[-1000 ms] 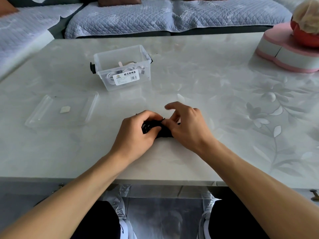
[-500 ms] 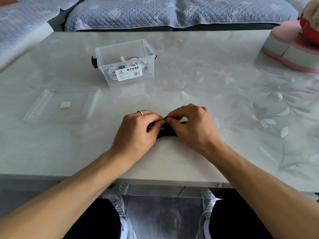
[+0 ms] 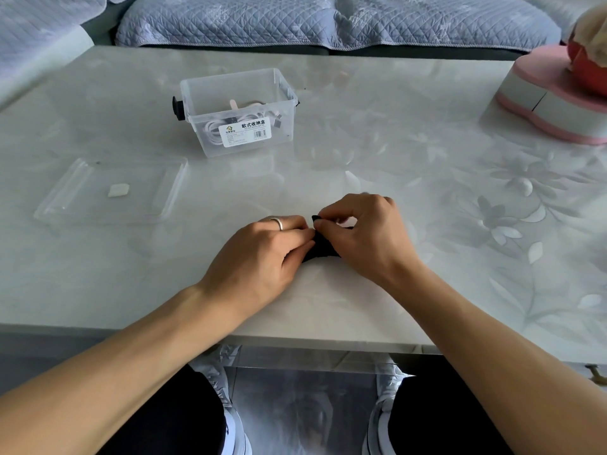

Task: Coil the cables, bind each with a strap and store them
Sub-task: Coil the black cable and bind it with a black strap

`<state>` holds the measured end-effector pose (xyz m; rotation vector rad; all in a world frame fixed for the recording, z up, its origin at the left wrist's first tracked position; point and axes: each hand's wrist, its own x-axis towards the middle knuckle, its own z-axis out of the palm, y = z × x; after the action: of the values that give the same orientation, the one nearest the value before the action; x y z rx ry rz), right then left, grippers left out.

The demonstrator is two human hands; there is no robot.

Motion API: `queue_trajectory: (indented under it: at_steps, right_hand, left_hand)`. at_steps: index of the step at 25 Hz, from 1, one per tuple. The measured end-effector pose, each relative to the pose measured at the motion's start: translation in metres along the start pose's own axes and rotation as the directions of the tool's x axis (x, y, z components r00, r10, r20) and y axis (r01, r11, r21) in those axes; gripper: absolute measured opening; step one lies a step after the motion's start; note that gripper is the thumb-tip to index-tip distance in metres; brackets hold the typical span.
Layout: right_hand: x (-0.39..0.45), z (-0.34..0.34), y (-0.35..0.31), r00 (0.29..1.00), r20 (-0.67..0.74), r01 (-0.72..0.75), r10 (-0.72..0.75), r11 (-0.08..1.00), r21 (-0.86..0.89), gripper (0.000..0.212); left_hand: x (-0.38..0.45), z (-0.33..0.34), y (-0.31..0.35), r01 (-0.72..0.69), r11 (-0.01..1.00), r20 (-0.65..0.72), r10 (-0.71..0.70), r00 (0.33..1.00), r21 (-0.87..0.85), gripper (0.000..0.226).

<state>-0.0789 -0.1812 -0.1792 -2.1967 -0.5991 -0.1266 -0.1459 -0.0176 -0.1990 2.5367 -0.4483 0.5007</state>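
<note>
A black coiled cable (image 3: 320, 249) lies on the marble table (image 3: 410, 165) near the front edge, mostly hidden between my hands. My left hand (image 3: 259, 254) grips its left side with curled fingers. My right hand (image 3: 368, 238) pinches a black strap end (image 3: 316, 218) that sticks up above the coil. A clear storage box (image 3: 238, 110) stands further back with white coiled cables (image 3: 213, 131) inside.
The box's clear lid (image 3: 108, 192) lies flat at the left with a small white piece on it. A pink and white heart-shaped box (image 3: 551, 103) sits at the right back. A sofa with quilted covers (image 3: 328, 21) runs behind the table.
My right hand has lifted slightly and now pinches the strap end above the coil. Both hands stay at the same spot on the cable.
</note>
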Motion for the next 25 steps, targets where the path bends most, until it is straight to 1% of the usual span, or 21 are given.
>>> queue_trajectory:
  at_steps: [1,2,3,5,7,9,10,11,12,14,16,18,19,21,23,25]
  right_hand:
    - [0.000,0.002,0.001,0.995,-0.013,0.101,-0.103,0.990,-0.094,0.010]
    - [-0.001,0.004,0.003,0.984,-0.018,0.170,-0.175,0.973,-0.153,0.011]
    - [-0.001,0.005,0.004,0.980,-0.017,0.191,-0.197,0.968,-0.161,0.011]
    - [-0.001,0.003,0.004,0.990,-0.003,0.138,-0.139,0.988,-0.074,0.008]
    - [0.001,-0.003,0.002,0.999,0.041,-0.017,0.015,0.999,0.046,0.005]
    - [0.002,-0.005,0.004,0.986,0.101,-0.145,0.133,0.982,0.125,0.004]
    - [0.002,-0.005,0.005,0.982,0.109,-0.166,0.152,0.977,0.136,0.004]
    - [0.001,-0.004,0.005,0.985,0.100,-0.152,0.139,0.979,0.133,0.004]
    - [0.001,-0.003,0.006,0.994,0.076,-0.091,0.083,0.989,0.116,0.004]
    - [0.001,-0.004,0.010,0.993,0.027,0.110,-0.112,0.992,0.066,0.007]
    - [0.001,-0.006,0.017,0.958,0.018,0.287,-0.288,0.958,0.016,0.010]
    - [0.002,-0.007,0.020,0.913,0.003,0.408,-0.408,0.912,-0.038,0.010]
    - [0.001,-0.006,0.022,0.891,-0.006,0.452,-0.454,0.889,-0.064,0.010]
    - [-0.001,-0.006,0.024,0.867,-0.020,0.494,-0.497,0.865,-0.085,0.011]
    - [-0.002,-0.006,0.025,0.870,-0.019,0.490,-0.493,0.868,-0.076,0.012]
    - [-0.003,-0.005,0.023,0.860,-0.011,0.505,-0.510,0.855,-0.122,0.013]
  left_hand:
    - [-0.001,0.000,0.000,-0.001,1.000,-0.009,0.001,1.000,0.001,0.021]
    - [-0.002,0.000,0.001,0.003,1.000,-0.028,-0.003,1.000,-0.006,0.019]
    - [-0.004,-0.001,0.002,0.005,1.000,-0.051,-0.006,0.999,-0.018,0.017]
    - [-0.007,-0.001,0.004,-0.019,0.999,-0.083,0.015,0.996,-0.045,0.015]
    - [-0.008,-0.001,0.004,-0.052,0.997,-0.064,0.048,0.997,-0.064,0.017]
    - [-0.009,0.000,0.003,-0.052,0.997,-0.035,0.050,0.998,-0.059,0.020]
    - [-0.008,0.000,0.003,-0.047,0.998,-0.026,0.046,0.999,-0.044,0.021]
    - [-0.008,0.000,0.002,-0.042,0.999,-0.016,0.042,0.999,-0.029,0.023]
    - [-0.008,0.001,0.002,-0.037,0.999,-0.008,0.037,0.999,-0.021,0.023]
    - [-0.007,0.002,0.001,-0.029,0.999,0.002,0.029,1.000,-0.022,0.024]
    - [-0.007,0.002,0.001,-0.023,0.999,-0.002,0.023,1.000,-0.025,0.022]
    - [-0.007,0.001,0.001,-0.013,0.999,-0.013,0.013,1.000,-0.031,0.021]
    - [-0.007,0.001,0.001,-0.007,0.999,-0.022,0.007,1.000,-0.038,0.020]
    - [-0.006,0.001,0.000,0.007,0.999,-0.033,-0.009,0.999,-0.054,0.020]
    - [-0.005,0.001,0.000,0.025,0.998,-0.034,-0.027,0.999,-0.063,0.021]
    - [-0.006,0.002,0.001,0.049,0.996,-0.037,-0.052,0.998,-0.069,0.022]
